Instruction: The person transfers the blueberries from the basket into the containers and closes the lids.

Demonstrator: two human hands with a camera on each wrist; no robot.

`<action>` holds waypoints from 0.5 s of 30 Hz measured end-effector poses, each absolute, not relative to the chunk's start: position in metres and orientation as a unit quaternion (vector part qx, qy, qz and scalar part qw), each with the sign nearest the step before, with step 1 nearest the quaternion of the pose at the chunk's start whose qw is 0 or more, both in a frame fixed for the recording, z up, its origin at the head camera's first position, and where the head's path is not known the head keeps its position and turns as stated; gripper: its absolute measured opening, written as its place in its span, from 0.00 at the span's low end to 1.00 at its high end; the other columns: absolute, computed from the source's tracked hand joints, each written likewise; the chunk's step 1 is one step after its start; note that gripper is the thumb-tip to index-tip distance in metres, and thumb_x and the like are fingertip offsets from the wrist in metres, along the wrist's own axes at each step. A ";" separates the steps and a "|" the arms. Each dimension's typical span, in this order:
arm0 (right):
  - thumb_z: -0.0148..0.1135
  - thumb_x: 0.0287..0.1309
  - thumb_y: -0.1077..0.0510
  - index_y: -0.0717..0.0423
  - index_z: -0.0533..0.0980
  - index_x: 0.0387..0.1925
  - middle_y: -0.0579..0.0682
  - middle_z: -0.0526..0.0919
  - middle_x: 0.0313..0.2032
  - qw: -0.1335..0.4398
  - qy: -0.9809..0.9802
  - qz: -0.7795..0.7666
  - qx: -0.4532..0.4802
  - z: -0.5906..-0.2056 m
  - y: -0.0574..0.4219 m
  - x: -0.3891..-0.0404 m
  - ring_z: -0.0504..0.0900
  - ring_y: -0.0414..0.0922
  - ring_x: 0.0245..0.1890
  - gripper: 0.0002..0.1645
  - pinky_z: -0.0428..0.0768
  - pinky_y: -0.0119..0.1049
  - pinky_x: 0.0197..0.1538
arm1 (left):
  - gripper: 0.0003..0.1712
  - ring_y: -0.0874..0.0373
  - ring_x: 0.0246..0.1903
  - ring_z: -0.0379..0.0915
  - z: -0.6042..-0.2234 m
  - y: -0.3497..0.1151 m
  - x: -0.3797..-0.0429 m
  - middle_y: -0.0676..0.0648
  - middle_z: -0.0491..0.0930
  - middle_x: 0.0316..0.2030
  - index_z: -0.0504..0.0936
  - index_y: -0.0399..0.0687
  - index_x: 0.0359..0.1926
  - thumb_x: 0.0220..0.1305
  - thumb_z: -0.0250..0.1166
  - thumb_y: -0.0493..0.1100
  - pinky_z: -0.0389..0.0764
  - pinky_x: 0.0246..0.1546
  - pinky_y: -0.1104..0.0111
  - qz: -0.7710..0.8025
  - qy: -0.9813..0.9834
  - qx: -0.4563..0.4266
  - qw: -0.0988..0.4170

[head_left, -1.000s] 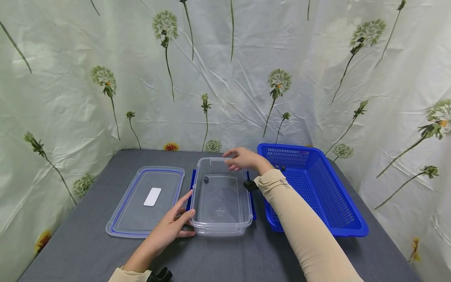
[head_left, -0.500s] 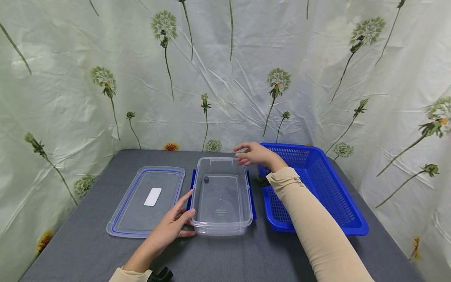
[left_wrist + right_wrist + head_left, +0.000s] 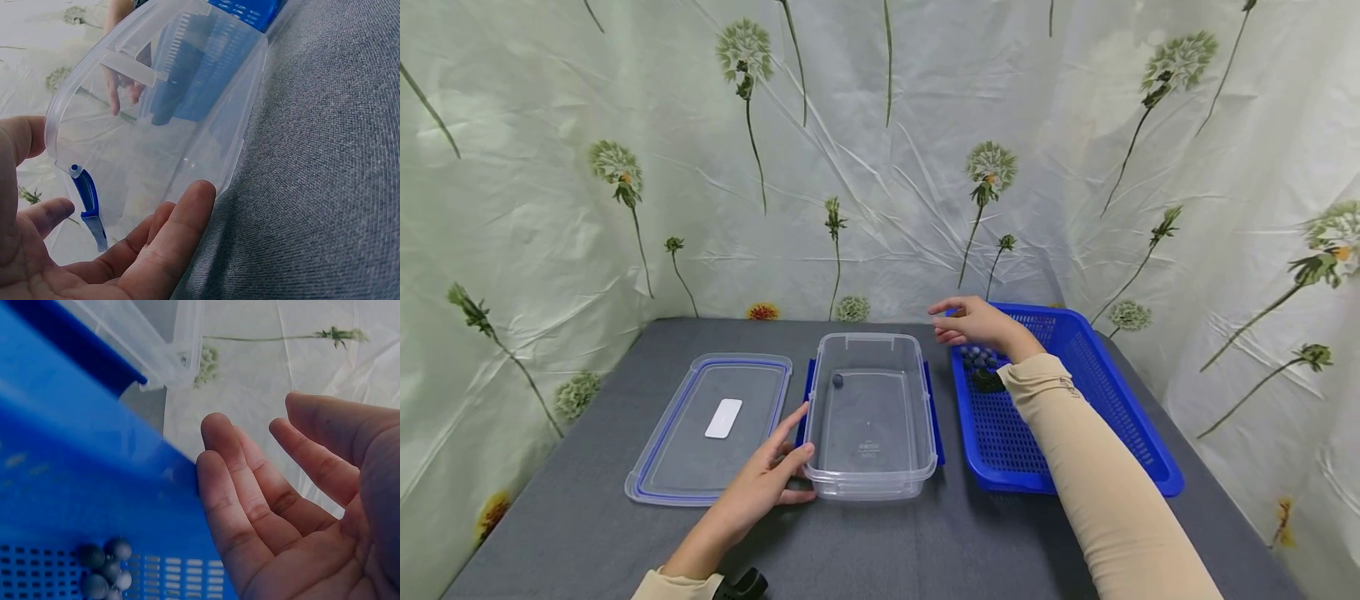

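A clear plastic food container (image 3: 872, 417) with blue side latches stands uncovered mid-table, one blueberry (image 3: 838, 381) on its floor. My left hand (image 3: 763, 475) rests at its left side, fingers spread along the wall; in the left wrist view a blue latch (image 3: 87, 190) hangs between thumb and fingers. Over the far left corner of a blue perforated basket (image 3: 1000, 433) hovers my right hand (image 3: 981, 323), fingers loosely bent and holding nothing. Several blueberries (image 3: 103, 565) lie in the basket below that hand, partly hidden by the wrist in the head view.
Left of the container lies its clear lid (image 3: 688, 467) with a blue seal, a white label (image 3: 724, 418) on it. A grey cloth (image 3: 880, 550) covers the table. Behind hangs a white curtain (image 3: 880, 167) printed with dandelions.
My right hand has moved right, from over the container's far rim to over the basket's corner, uncovering the blueberries there. The left hand and the blueberry in the container have stayed put.
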State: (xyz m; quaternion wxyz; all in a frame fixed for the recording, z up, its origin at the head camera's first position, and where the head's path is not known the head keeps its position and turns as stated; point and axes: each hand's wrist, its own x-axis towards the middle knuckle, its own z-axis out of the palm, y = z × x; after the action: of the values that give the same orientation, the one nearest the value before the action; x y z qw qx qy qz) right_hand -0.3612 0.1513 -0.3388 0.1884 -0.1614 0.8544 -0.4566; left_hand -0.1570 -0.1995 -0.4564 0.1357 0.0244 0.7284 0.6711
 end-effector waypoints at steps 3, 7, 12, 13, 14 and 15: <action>0.53 0.83 0.59 0.64 0.68 0.77 0.68 0.82 0.61 0.186 0.852 -0.465 -0.152 -0.339 0.159 -0.361 0.88 0.52 0.55 0.28 0.88 0.33 0.52 | 0.39 0.47 0.50 0.73 -0.456 -0.200 -0.157 0.29 0.69 0.62 0.51 0.69 0.86 0.85 0.57 0.48 0.92 0.49 0.51 0.670 0.730 0.026 0.136; 0.52 0.83 0.60 0.67 0.67 0.76 0.61 0.84 0.52 0.187 0.846 -0.480 -0.139 -0.340 0.169 -0.361 0.88 0.44 0.47 0.27 0.86 0.28 0.43 | 0.39 0.47 0.50 0.73 -0.455 -0.200 -0.157 0.29 0.69 0.61 0.51 0.69 0.87 0.84 0.57 0.49 0.92 0.50 0.51 0.669 0.730 0.029 0.138; 0.53 0.83 0.60 0.70 0.66 0.75 0.58 0.85 0.47 0.187 0.844 -0.487 -0.124 -0.341 0.181 -0.362 0.87 0.40 0.42 0.28 0.86 0.27 0.43 | 0.39 0.48 0.49 0.73 -0.456 -0.201 -0.158 0.30 0.70 0.60 0.51 0.68 0.87 0.84 0.57 0.49 0.92 0.49 0.51 0.666 0.732 0.031 0.139; 0.52 0.83 0.59 0.69 0.66 0.76 0.60 0.85 0.50 0.186 0.847 -0.483 -0.122 -0.341 0.184 -0.362 0.87 0.39 0.42 0.28 0.86 0.27 0.44 | 0.39 0.48 0.49 0.73 -0.456 -0.201 -0.158 0.30 0.70 0.60 0.51 0.68 0.87 0.84 0.58 0.50 0.92 0.49 0.51 0.666 0.732 0.031 0.139; 0.52 0.84 0.59 0.70 0.65 0.76 0.62 0.84 0.53 0.185 0.848 -0.481 -0.120 -0.341 0.186 -0.362 0.87 0.38 0.42 0.29 0.87 0.27 0.45 | 0.39 0.48 0.49 0.73 -0.456 -0.201 -0.158 0.30 0.70 0.60 0.51 0.68 0.87 0.84 0.58 0.50 0.92 0.49 0.51 0.666 0.732 0.031 0.139; 0.52 0.84 0.59 0.70 0.65 0.76 0.62 0.84 0.54 0.185 0.850 -0.480 -0.116 -0.342 0.189 -0.363 0.87 0.39 0.42 0.29 0.87 0.27 0.45 | 0.39 0.48 0.49 0.73 -0.456 -0.202 -0.158 0.30 0.70 0.60 0.51 0.68 0.87 0.84 0.58 0.50 0.92 0.49 0.51 0.665 0.733 0.031 0.138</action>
State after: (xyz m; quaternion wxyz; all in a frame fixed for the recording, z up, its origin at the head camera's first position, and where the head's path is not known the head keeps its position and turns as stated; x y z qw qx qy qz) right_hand -0.3630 0.1890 -0.3423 0.1845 -0.1160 0.8496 -0.4802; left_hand -0.1576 -0.2016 -0.4561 0.1383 0.0307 0.7331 0.6652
